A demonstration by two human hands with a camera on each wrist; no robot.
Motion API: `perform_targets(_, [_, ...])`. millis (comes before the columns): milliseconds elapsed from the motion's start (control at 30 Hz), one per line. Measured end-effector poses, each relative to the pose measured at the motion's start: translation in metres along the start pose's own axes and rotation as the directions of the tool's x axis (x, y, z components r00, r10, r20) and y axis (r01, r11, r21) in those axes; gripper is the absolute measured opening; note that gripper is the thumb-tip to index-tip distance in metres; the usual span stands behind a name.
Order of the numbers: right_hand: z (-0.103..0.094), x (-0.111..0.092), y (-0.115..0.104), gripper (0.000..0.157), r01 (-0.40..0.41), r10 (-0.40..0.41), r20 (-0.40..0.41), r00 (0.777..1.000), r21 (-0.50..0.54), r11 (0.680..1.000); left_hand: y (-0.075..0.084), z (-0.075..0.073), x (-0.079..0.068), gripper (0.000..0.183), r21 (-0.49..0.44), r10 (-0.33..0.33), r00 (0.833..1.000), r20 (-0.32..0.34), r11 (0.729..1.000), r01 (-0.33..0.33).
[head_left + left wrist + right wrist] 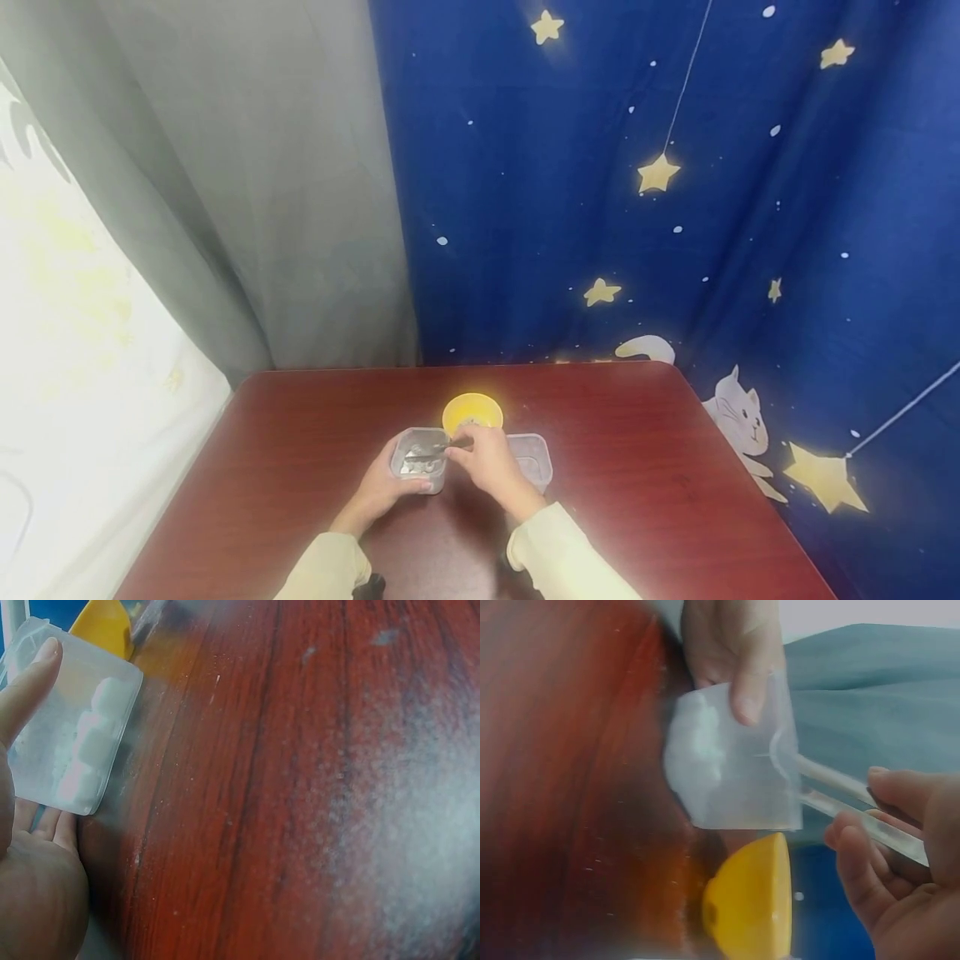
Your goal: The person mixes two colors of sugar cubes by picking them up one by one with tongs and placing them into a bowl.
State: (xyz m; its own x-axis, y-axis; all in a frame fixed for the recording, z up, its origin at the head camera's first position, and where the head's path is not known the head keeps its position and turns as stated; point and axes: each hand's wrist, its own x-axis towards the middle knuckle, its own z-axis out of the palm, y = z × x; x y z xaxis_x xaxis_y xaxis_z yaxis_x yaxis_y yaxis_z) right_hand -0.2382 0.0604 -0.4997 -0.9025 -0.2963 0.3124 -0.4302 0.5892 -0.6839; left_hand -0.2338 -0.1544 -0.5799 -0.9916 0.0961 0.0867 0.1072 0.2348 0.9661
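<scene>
A clear tub (pixel 754 791) of white lumps (pixel 96 742) is being gripped by the left hand (pixel 381 485), its thumb being pressed on one wall and fingers being kept beneath, apparently so that it is being steadied; whether those fingers are being spread cannot be told. Tongs (pixel 821 802) are being pinched between thumb and fingers of the right hand (pixel 487 460), their tips being held inside the tub. A yellow bowl (pixel 754 900) and a second tub (pixel 536 462) are being kept near, probably for easy reach. No labels or writing are being shown legibly.
</scene>
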Motion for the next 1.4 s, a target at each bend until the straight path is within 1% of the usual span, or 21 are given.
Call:
perform_targets(100, [-0.005,0.001,-0.005,0.018,0.016,-0.016,0.006,1.0,-0.067,0.998,0.001,0.001,0.0,0.098,0.012,0.005,1.0,-0.002,1.0,-0.005])
perform_targets(233, [-0.009,0.002,-0.012,0.018,0.04,-0.035,0.03,0.999,-0.152,0.988,0.002,0.001,0.0,0.098,0.006,0.019,1.0,0.005,1.0,-0.019])
perform_targets(367, [-0.007,0.003,-0.013,0.016,0.038,-0.031,0.041,0.999,-0.179,0.983,0.002,0.001,-0.001,0.098,-0.008,0.021,1.0,0.011,1.0,-0.02])
perform_targets(533, [-0.004,0.002,-0.009,0.017,0.025,-0.022,0.027,0.999,-0.124,0.992,0.0,0.0,-0.001,0.098,-0.007,0.032,0.999,-0.003,0.999,-0.032])
perform_targets(700, [-0.002,-0.001,0.0,0.018,0.004,-0.004,0.017,1.0,0.015,1.0,-0.005,0.001,0.0,0.099,-0.003,0.066,0.998,0.015,0.998,-0.066])
perform_targets(767, [-0.002,-0.003,0.003,0.018,0.004,-0.004,0.0,1.0,0.054,0.999,-0.005,0.001,0.0,0.098,0.006,0.074,0.997,0.015,0.997,-0.074])
perform_targets(933, [-0.007,-0.008,0.01,0.019,0.004,0.002,-0.056,0.998,0.096,0.995,-0.001,0.0,-0.002,0.097,0.027,0.104,0.994,0.015,0.994,-0.105])
perform_targets(1067, [-0.011,-0.012,0.016,0.02,-0.015,0.025,-0.057,0.998,0.159,0.987,0.001,0.0,-0.002,0.096,0.006,0.071,0.997,0.019,0.997,-0.071])
perform_targets(1100, [-0.012,-0.013,0.017,0.02,-0.016,0.025,-0.056,0.998,0.166,0.986,0.001,0.0,-0.002,0.097,-0.008,0.052,0.999,0.015,0.999,-0.052])
perform_targets(1200, [-0.015,-0.016,0.021,0.02,0.0,0.011,-0.06,0.998,0.18,0.984,0.001,0.0,-0.001,0.098,-0.033,0.021,1.0,0.012,0.999,-0.02])
perform_targets(1300, [-0.018,-0.019,0.022,0.021,0.016,0.0,-0.079,0.997,0.196,0.98,0.0,0.0,-0.001,0.098,-0.031,0.014,1.0,0.004,0.999,-0.014])
perform_targets(1367, [-0.02,-0.02,0.023,0.023,0.02,-0.002,-0.107,0.994,0.166,0.986,0.0,0.0,-0.001,0.098,-0.034,0.02,1.0,0.001,0.999,-0.02])
perform_targets(1400, [-0.021,-0.021,0.023,0.023,0.022,-0.003,-0.119,0.993,0.158,0.987,0.004,0.0,-0.002,0.099,-0.036,0.017,1.0,0.003,0.999,-0.017])
